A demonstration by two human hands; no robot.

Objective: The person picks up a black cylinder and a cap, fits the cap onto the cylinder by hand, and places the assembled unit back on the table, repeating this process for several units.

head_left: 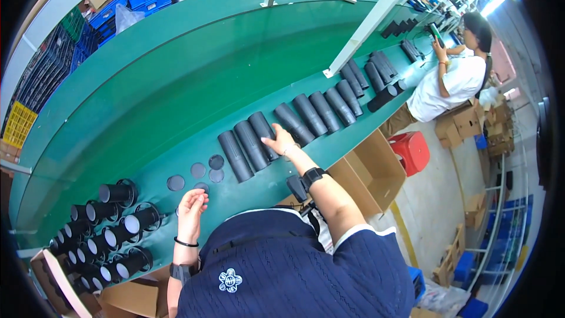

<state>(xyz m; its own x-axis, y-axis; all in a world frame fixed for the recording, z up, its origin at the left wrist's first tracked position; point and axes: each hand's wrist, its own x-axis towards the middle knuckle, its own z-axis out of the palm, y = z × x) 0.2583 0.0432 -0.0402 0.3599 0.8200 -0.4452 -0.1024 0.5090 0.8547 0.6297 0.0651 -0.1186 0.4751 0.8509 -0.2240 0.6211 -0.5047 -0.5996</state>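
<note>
My right hand (pixel 282 141) rests on a black cylinder (pixel 259 125), the third from the left in a row of similar ribbed cylinders lying on the green bench (pixel 159 206). Its thumb lies over the cylinder and its fingers are at the right side. Lower and to the left, my left hand (pixel 191 207) has its fingers drawn together. A dark round disc (pixel 201 188) shows right at those fingertips; whether they hold it or something else is unclear. Several flat discs (pixel 176 183) lie just beyond this hand.
Black cylinders with pale round ends (pixel 118 234) crowd the bench's left end. Metal posts (pixel 376 20) rise from the bench. An open cardboard box (pixel 371 171) and a red stool (pixel 410 152) stand right. Farther right, a person in white (pixel 450 88) holds a dark item.
</note>
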